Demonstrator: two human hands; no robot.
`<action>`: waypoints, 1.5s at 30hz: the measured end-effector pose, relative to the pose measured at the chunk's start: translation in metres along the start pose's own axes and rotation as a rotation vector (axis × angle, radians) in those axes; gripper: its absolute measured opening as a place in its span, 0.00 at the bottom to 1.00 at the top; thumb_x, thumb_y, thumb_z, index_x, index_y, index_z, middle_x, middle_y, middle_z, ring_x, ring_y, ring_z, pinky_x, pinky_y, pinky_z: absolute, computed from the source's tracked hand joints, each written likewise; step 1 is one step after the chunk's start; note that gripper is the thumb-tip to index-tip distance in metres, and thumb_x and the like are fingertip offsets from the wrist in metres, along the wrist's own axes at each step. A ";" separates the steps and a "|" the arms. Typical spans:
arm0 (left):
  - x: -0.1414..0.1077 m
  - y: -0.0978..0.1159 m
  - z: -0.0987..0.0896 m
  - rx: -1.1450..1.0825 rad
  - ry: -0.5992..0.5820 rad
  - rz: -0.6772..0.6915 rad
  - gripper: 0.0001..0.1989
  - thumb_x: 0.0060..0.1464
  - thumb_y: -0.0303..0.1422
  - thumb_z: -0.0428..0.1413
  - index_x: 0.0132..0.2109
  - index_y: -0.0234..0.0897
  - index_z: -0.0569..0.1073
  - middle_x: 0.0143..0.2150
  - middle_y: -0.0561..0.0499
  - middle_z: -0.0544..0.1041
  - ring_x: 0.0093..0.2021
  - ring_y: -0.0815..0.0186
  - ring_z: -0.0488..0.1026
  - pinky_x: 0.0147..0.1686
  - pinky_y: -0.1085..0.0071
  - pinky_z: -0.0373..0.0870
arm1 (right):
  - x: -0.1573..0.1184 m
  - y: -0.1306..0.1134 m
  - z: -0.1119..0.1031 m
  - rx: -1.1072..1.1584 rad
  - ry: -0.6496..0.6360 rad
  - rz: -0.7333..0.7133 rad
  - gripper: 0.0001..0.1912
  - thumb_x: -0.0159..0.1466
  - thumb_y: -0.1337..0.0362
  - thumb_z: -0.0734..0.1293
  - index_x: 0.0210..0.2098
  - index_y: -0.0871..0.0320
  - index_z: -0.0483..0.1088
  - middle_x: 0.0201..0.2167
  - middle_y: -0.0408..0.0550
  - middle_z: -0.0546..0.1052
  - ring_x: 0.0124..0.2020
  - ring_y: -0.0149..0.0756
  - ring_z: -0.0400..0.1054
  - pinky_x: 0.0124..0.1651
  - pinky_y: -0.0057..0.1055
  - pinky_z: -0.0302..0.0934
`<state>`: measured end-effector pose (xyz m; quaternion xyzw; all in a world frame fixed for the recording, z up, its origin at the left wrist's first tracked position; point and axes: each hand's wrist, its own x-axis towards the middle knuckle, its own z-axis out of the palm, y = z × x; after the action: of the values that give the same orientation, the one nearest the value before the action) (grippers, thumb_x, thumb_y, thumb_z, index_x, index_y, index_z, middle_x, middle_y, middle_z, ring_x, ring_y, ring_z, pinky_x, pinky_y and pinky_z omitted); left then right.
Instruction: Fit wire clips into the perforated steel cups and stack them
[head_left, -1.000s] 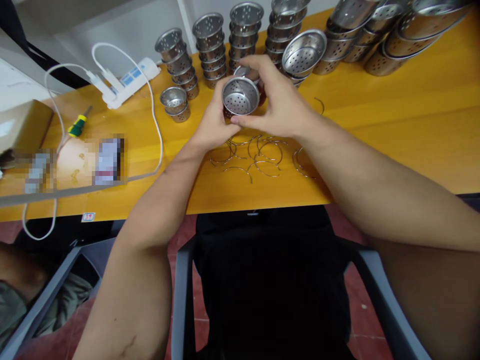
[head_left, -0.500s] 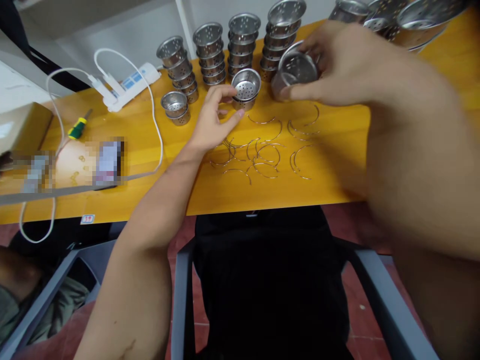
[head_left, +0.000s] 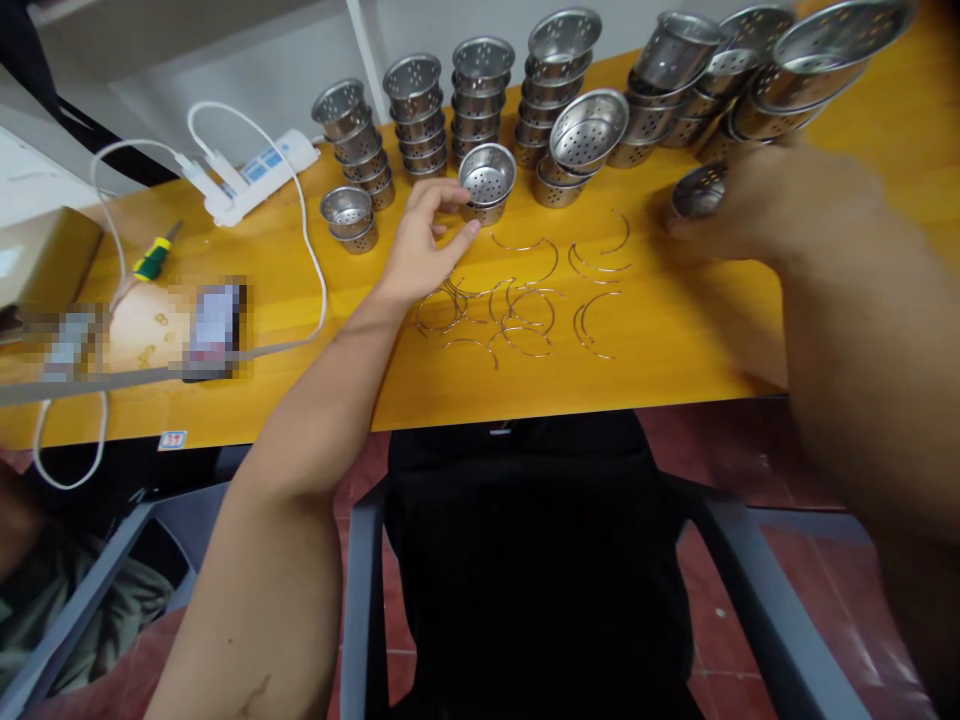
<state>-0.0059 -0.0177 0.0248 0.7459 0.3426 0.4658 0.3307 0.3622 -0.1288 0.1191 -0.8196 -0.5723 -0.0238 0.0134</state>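
**A metal cup point(head_left: 699, 192) is gripped in the right hand point(head_left: 787, 205), while the left hand point(head_left: 426, 242) is held half open beside a nested pair of small cups point(head_left: 487, 182).**

Two bare arms are seen from above, stretched over a yellow desk point(head_left: 675, 345). The left forearm is angled upward and to the right from the lower left. Its hand is loosely curled, with the thumb and fingers spread apart at the left side of the nested pair, which is stood upright on the desk. The fingertips are placed at the rim; whether it is touched cannot be told.

The right forearm is brought in from the right edge, and its hand is pointed leftward, back uppermost, blurred. The metal cup is pinched between thumb and fingers, its mouth tipped toward the viewer. It is located right of centre, in front of the leaning stacks point(head_left: 806, 75); whether the desk is touched by it cannot be told.

Thin curved wires point(head_left: 529, 305) are scattered between the arms. Four tall stacks of perforated cups point(head_left: 416, 115) are lined up behind the nested pair. To the left, a white power strip point(head_left: 262, 175) and a green-and-yellow screwdriver point(head_left: 154, 260) are laid on the desk.
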 end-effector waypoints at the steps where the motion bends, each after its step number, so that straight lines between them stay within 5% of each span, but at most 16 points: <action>1: 0.000 -0.001 -0.001 -0.003 -0.002 -0.004 0.30 0.62 0.62 0.79 0.56 0.48 0.84 0.71 0.40 0.79 0.67 0.44 0.80 0.72 0.45 0.81 | -0.004 -0.003 -0.004 0.004 -0.042 0.041 0.35 0.83 0.54 0.83 0.84 0.53 0.76 0.81 0.74 0.77 0.79 0.74 0.77 0.73 0.64 0.78; 5: 0.000 -0.012 -0.002 -0.002 0.009 -0.012 0.33 0.60 0.63 0.81 0.58 0.48 0.84 0.73 0.38 0.80 0.69 0.43 0.80 0.73 0.45 0.82 | -0.017 -0.016 -0.020 0.097 -0.034 0.008 0.42 0.82 0.50 0.85 0.85 0.62 0.74 0.82 0.80 0.74 0.83 0.80 0.72 0.81 0.69 0.72; 10: 0.002 -0.040 -0.003 0.076 -0.053 -0.071 0.37 0.61 0.61 0.81 0.65 0.48 0.81 0.76 0.36 0.77 0.73 0.40 0.81 0.78 0.38 0.80 | 0.002 -0.034 -0.009 0.430 0.206 -0.378 0.60 0.66 0.74 0.93 0.88 0.67 0.67 0.85 0.80 0.65 0.86 0.61 0.70 0.91 0.41 0.58; 12: 0.002 -0.050 -0.005 0.127 -0.093 -0.074 0.38 0.65 0.59 0.78 0.71 0.47 0.77 0.78 0.35 0.77 0.78 0.39 0.79 0.83 0.36 0.75 | 0.016 -0.041 0.000 0.526 0.168 -0.416 0.67 0.59 0.78 0.94 0.89 0.67 0.63 0.86 0.78 0.63 0.87 0.60 0.66 0.93 0.45 0.55; 14: 0.002 -0.057 -0.008 0.170 -0.140 -0.066 0.40 0.68 0.56 0.76 0.76 0.45 0.72 0.81 0.33 0.75 0.83 0.38 0.75 0.88 0.36 0.70 | 0.024 -0.046 0.006 0.617 0.144 -0.456 0.68 0.65 0.71 0.92 0.92 0.68 0.54 0.88 0.79 0.57 0.90 0.59 0.60 0.95 0.47 0.51; 16: 0.002 -0.062 -0.009 0.184 -0.178 -0.059 0.43 0.69 0.52 0.75 0.79 0.43 0.68 0.84 0.30 0.73 0.88 0.38 0.71 0.91 0.38 0.66 | 0.022 -0.050 0.008 0.626 0.211 -0.521 0.65 0.72 0.59 0.87 0.93 0.69 0.49 0.90 0.80 0.54 0.93 0.59 0.52 0.96 0.48 0.46; 19: 0.003 -0.067 -0.007 0.178 -0.191 -0.059 0.46 0.69 0.47 0.74 0.84 0.45 0.63 0.88 0.32 0.70 0.91 0.39 0.68 0.93 0.38 0.64 | 0.007 -0.062 0.005 0.574 0.366 -0.743 0.41 0.82 0.49 0.72 0.88 0.56 0.63 0.85 0.71 0.65 0.90 0.60 0.57 0.94 0.56 0.51; 21: 0.004 -0.067 -0.003 0.172 -0.171 -0.061 0.48 0.68 0.44 0.74 0.85 0.50 0.60 0.88 0.35 0.72 0.91 0.41 0.68 0.93 0.37 0.63 | -0.004 -0.077 0.002 0.544 0.255 -0.925 0.27 0.84 0.52 0.65 0.79 0.48 0.73 0.78 0.65 0.75 0.83 0.63 0.66 0.89 0.60 0.60; 23: 0.005 -0.067 0.000 0.159 -0.156 -0.058 0.52 0.67 0.42 0.73 0.88 0.51 0.56 0.87 0.37 0.74 0.91 0.42 0.69 0.94 0.36 0.61 | -0.012 -0.100 0.002 0.501 0.118 -1.043 0.27 0.84 0.52 0.65 0.78 0.49 0.76 0.81 0.65 0.73 0.83 0.68 0.67 0.87 0.66 0.62; 26: 0.008 -0.066 0.002 0.130 -0.129 -0.060 0.56 0.67 0.41 0.72 0.91 0.49 0.52 0.86 0.37 0.76 0.91 0.44 0.69 0.94 0.41 0.63 | -0.019 -0.138 0.005 0.466 0.074 -1.135 0.30 0.81 0.54 0.67 0.80 0.45 0.76 0.82 0.59 0.74 0.85 0.75 0.62 0.83 0.73 0.65; 31: 0.014 -0.072 -0.012 0.072 0.096 -0.142 0.52 0.67 0.38 0.72 0.88 0.54 0.54 0.76 0.41 0.84 0.84 0.46 0.78 0.88 0.45 0.72 | -0.015 -0.196 0.019 0.619 0.023 -1.056 0.34 0.82 0.52 0.64 0.86 0.43 0.70 0.75 0.58 0.81 0.83 0.68 0.67 0.78 0.64 0.69; 36: 0.016 -0.076 -0.024 -0.068 0.248 -0.243 0.49 0.61 0.29 0.67 0.82 0.52 0.56 0.72 0.39 0.84 0.72 0.49 0.87 0.79 0.48 0.83 | 0.009 -0.231 0.044 0.795 -0.129 -0.944 0.58 0.73 0.30 0.63 0.93 0.54 0.62 0.76 0.59 0.82 0.86 0.67 0.59 0.83 0.64 0.57; 41: 0.011 -0.069 -0.020 0.029 0.210 -0.260 0.42 0.71 0.34 0.69 0.83 0.50 0.61 0.74 0.41 0.84 0.77 0.49 0.82 0.84 0.46 0.76 | 0.033 -0.231 0.066 0.682 -0.171 -0.755 0.57 0.81 0.42 0.64 0.96 0.67 0.45 0.94 0.60 0.59 0.90 0.61 0.52 0.92 0.60 0.47; 45: 0.013 -0.071 -0.019 0.096 0.195 -0.251 0.37 0.72 0.29 0.67 0.80 0.44 0.63 0.73 0.39 0.84 0.72 0.51 0.83 0.85 0.46 0.75 | 0.047 -0.213 0.076 0.670 -0.131 -0.634 0.56 0.79 0.45 0.71 0.96 0.55 0.46 0.93 0.54 0.61 0.93 0.64 0.47 0.94 0.67 0.45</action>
<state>-0.0340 0.0350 -0.0205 0.6634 0.4852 0.4742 0.3156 0.1805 -0.0075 0.0446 -0.5545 -0.7703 0.2115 0.2333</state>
